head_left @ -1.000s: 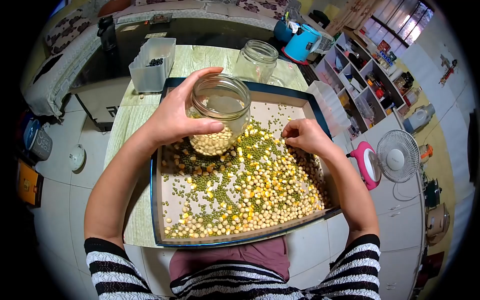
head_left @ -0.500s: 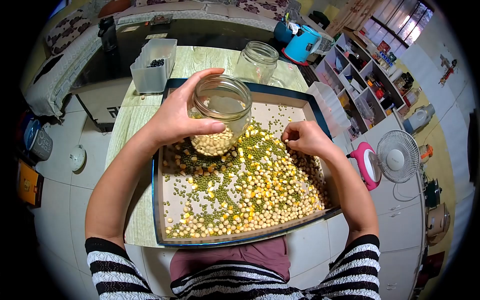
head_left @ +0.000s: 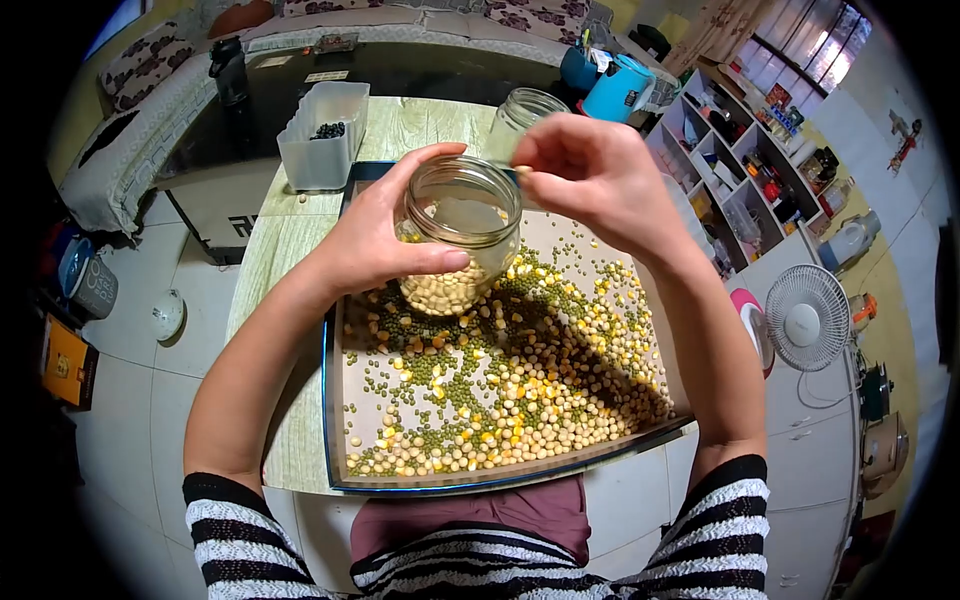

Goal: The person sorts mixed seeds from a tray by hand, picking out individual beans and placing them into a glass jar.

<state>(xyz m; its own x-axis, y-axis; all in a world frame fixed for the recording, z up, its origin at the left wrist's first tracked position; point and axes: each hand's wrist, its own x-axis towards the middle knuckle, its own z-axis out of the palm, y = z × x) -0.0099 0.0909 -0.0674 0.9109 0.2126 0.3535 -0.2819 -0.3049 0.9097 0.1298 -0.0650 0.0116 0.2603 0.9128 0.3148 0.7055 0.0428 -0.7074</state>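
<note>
My left hand [head_left: 385, 235] is wrapped round a glass jar [head_left: 462, 235], its mouth open and pale soybeans [head_left: 443, 291] in its lower part. The jar is over the left back of a shallow box [head_left: 336, 400]. Beside the jar's rim, to the right, my right hand [head_left: 590, 185] pinches a pale bean [head_left: 523, 170] between thumb and fingers. Soybeans, yellow corn kernels and green mung beans lie mixed across the box [head_left: 540, 400], thickest towards the right and front.
A clear plastic container [head_left: 318, 150] with dark beans stands at the table's back left. Behind my right hand is another glass jar [head_left: 520, 112], partly hidden. Farther back is a blue kettle [head_left: 617, 90]. A white fan [head_left: 803, 318] is at the right.
My right hand has risen from the beans at the box's right side and moved left and back to the jar's rim. The view has shifted slightly; my left hand still holds the jar.
</note>
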